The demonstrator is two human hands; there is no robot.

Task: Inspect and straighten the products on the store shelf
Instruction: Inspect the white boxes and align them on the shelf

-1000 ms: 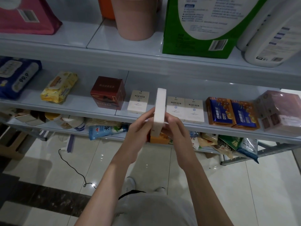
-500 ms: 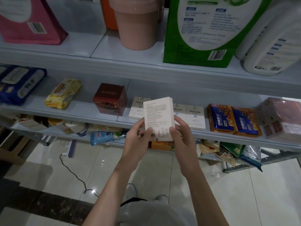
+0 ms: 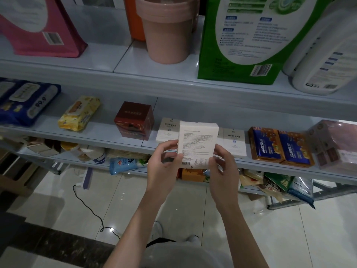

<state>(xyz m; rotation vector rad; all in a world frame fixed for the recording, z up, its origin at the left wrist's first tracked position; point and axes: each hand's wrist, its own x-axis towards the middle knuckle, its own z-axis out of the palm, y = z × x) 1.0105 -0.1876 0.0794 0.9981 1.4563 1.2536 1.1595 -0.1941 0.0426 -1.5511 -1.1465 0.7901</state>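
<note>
white flat carton [image 3: 197, 144], both hands pinching

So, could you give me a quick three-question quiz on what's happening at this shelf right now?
1. True or false: the left hand and right hand both hold the white box.
2. What stands just left of the shelved white boxes? A) dark red box B) glass jar C) toy car
3. Fill in: below the small print, the held box's facing side shows a ____.
Key: 1 true; 2 A; 3 barcode.
</note>
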